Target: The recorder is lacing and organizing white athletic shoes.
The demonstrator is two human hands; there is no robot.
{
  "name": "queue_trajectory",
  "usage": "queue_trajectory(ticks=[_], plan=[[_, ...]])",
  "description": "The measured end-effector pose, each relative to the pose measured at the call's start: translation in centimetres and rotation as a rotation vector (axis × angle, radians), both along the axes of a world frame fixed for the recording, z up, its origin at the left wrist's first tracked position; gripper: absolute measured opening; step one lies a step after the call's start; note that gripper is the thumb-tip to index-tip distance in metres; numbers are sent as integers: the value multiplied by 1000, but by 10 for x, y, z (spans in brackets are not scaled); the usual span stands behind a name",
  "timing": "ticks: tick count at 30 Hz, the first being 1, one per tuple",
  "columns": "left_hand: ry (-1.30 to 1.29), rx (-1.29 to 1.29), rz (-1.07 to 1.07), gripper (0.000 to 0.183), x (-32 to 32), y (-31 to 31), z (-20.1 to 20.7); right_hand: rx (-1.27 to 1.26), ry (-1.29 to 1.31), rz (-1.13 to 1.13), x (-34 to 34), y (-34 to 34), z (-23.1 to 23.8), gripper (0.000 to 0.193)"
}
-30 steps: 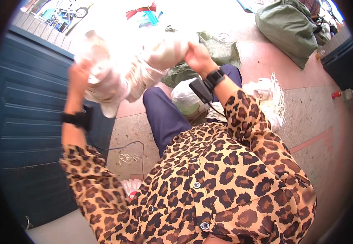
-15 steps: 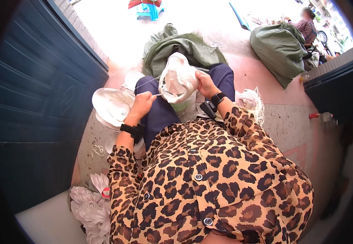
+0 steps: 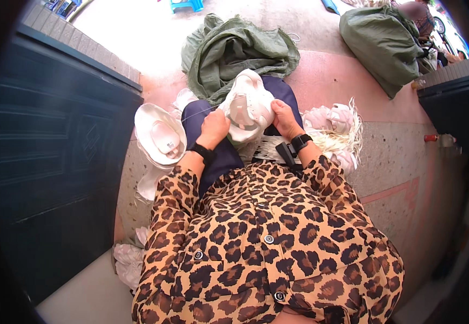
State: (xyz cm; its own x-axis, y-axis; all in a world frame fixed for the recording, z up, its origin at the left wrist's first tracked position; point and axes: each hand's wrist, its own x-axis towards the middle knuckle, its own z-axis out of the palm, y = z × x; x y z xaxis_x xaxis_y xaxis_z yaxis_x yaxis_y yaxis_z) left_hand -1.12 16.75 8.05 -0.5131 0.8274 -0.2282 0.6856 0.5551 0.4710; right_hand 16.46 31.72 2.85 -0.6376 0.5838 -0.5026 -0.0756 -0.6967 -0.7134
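A white shoe upper (image 3: 248, 102) lies over my lap, toe end away from me and its opening facing up. My right hand (image 3: 286, 117) grips its right edge between thumb and fingers. At its left edge is my left hand (image 3: 214, 128), fingers closed; what they pinch is too small to make out. A thin pale thread (image 3: 197, 113) stretches from beside that hand leftward across my knee. Further left, more white shoe uppers (image 3: 160, 135) are stacked, the top one showing its inside.
A crumpled green sack (image 3: 240, 51) lies just past my knees. White pieces with long strands (image 3: 336, 129) sit to my right. A full green sack (image 3: 380, 46) stands far right near a person. A dark blue door (image 3: 67, 156) borders the left; a blue stool (image 3: 187, 5) is ahead.
My left hand has moved right and up, close against the shoe upper. A thin light tool seen earlier at its fingers no longer shows. The upper has shifted slightly right; my view has shifted too.
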Motion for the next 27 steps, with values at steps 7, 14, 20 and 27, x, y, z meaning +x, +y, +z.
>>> queue_trajectory(ticks=[7, 14, 20, 27], plan=[[50, 33, 163, 22, 18, -21, -14, 1589, -693, 357, -21, -50, 50, 38], [58, 13, 82, 20, 36, -28, -15, 1528, -773, 395, -28, -39, 38, 22], [-2, 38, -24, 18, 42, -27, 6, 1439, -719, 628, -17, -54, 49, 23], [456, 416, 104, 19, -7, -111, 13, 1611, -193, 582, -54, -27, 72, 30]])
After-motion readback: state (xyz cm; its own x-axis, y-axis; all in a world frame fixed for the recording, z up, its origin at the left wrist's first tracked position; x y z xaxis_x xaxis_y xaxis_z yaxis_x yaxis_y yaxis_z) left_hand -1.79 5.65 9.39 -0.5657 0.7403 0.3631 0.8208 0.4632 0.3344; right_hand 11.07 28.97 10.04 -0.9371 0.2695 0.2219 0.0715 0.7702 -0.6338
